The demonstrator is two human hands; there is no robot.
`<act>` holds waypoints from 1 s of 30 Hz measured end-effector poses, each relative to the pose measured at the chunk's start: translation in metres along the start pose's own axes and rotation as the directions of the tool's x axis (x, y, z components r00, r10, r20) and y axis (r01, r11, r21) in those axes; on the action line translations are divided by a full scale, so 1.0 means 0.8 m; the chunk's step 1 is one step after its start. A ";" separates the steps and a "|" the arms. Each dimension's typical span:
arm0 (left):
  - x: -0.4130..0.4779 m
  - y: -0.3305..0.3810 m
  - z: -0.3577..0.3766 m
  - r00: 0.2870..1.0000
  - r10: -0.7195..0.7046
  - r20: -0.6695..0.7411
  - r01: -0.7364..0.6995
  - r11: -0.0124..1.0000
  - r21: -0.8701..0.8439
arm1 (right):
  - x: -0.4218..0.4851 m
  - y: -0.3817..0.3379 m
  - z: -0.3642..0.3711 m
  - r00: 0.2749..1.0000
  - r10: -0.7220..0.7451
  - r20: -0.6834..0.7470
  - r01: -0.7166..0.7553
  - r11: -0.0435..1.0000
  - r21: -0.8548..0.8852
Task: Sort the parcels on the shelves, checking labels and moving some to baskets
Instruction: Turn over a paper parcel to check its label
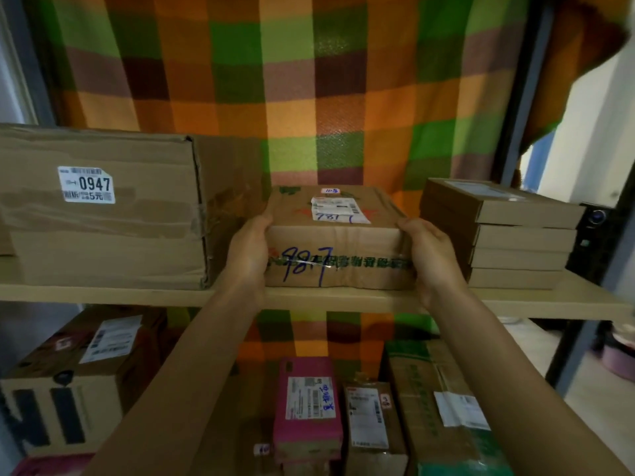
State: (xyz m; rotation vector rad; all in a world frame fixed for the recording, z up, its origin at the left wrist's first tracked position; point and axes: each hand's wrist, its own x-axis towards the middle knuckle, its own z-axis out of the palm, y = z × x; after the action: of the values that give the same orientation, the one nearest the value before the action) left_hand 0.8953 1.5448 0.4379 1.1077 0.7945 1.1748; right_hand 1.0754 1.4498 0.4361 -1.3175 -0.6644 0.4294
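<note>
Behind everything hangs a checked curtain of orange, green and brown cloth [309, 80]. Across it runs the pale wooden shelf board [343, 298] I am working at.

At 9 o'clock on that board sits one large, creased brown cardboard carton with a white "0947" sticker [103, 218]. On the shelf below, toward 6 o'clock, I count at least four parcels:
- a brown box with bold black lettering [68, 389]
- a tall brown box with green print [439, 407]
- a pink wrapped parcel [309, 407]
- a small brown parcel with a white label [369, 420]

At 3 o'clock on the upper board stands one stack of four flat brown cardboard boxes [515, 242].

Between carton and stack, dead ahead at 12 o'clock, lies the flat brown taped parcel with blue handwritten digits on its front [336, 242]. Its long axis runs from 9 to 3 o'clock, broad side toward me.

My left hand [249, 249] is clamped on its 9 o'clock end and my right hand [431, 252] on its 3 o'clock end, fingers curled over the top edges. Both are equally near. I cannot tell whether its base touches the board or is just clear of it.

The white printed label [338, 209] on top faces up toward me. I see no basket, so I judge the parcel must come straight back toward 6 o'clock first.
</note>
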 end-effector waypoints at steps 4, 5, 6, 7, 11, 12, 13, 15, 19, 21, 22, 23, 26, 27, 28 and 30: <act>-0.057 -0.017 -0.004 0.998 0.063 -0.023 -0.065 0.995 -0.072 | -0.057 0.003 -0.043 0.997 -0.049 0.059 0.044 0.996 0.078; -0.075 -0.023 -0.006 0.998 0.065 -0.014 -0.066 0.992 -0.107 | -0.071 0.007 -0.056 0.996 -0.046 0.077 0.038 0.995 0.095; -0.094 -0.028 -0.007 0.998 0.057 0.004 -0.056 0.989 -0.140 | -0.087 0.011 -0.067 0.996 -0.038 0.085 0.029 0.994 0.106; -0.107 -0.033 -0.011 0.998 0.044 0.037 -0.038 0.986 -0.161 | -0.098 0.017 -0.076 0.995 -0.043 0.088 0.033 0.993 0.114; -0.178 -0.058 -0.013 0.992 -0.009 0.128 0.037 0.975 -0.218 | -0.147 0.045 -0.136 0.978 -0.123 0.170 0.099 0.985 0.143; -0.199 -0.063 -0.014 0.990 -0.047 0.136 0.074 0.976 -0.205 | -0.161 0.055 -0.152 0.974 -0.132 0.182 0.107 0.984 0.141; -0.205 -0.060 -0.014 0.979 -0.081 0.186 0.116 0.975 -0.191 | -0.161 0.065 -0.159 0.974 -0.139 0.182 0.115 0.984 0.135; -0.236 -0.072 -0.014 0.974 -0.122 0.190 0.147 0.981 -0.124 | -0.179 0.082 -0.187 0.961 -0.099 0.257 0.065 0.989 0.136; -0.296 -0.116 -0.025 0.990 -0.129 0.055 0.125 0.989 0.078 | -0.212 0.114 -0.235 0.929 0.036 0.367 -0.076 0.992 0.097; -0.320 -0.136 -0.035 0.994 -0.109 0.005 0.107 0.989 0.103 | -0.219 0.120 -0.247 0.909 0.134 0.395 -0.158 0.987 0.028; -0.336 -0.143 -0.037 0.995 -0.101 -0.005 0.101 0.988 0.118 | -0.220 0.121 -0.251 0.890 0.186 0.416 -0.202 0.979 -0.005; -0.350 -0.152 -0.041 0.996 -0.085 -0.006 0.085 0.986 0.142 | -0.224 0.121 -0.254 0.868 0.231 0.439 -0.239 0.970 -0.039; -0.388 -0.177 -0.053 0.999 -0.045 -0.009 0.046 0.974 0.221 | -0.241 0.132 -0.256 0.823 0.298 0.484 -0.287 0.953 -0.099; -0.397 -0.186 -0.061 0.997 -0.062 -0.039 0.070 0.965 0.252 | -0.249 0.137 -0.255 0.814 0.310 0.492 -0.289 0.950 -0.121; -0.411 -0.202 -0.071 0.993 -0.087 -0.081 0.106 0.957 0.271 | -0.261 0.152 -0.257 0.805 0.328 0.495 -0.295 0.944 -0.147; -0.423 -0.229 -0.093 0.976 -0.109 -0.187 0.167 0.929 0.331 | -0.284 0.167 -0.250 0.768 0.356 0.533 -0.294 0.935 -0.200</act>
State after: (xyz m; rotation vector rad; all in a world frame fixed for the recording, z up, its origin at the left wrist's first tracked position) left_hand 0.8015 1.2329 0.2203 1.2260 1.2245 1.0399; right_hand 1.0491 1.1858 0.2383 -1.4182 -0.9588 1.1162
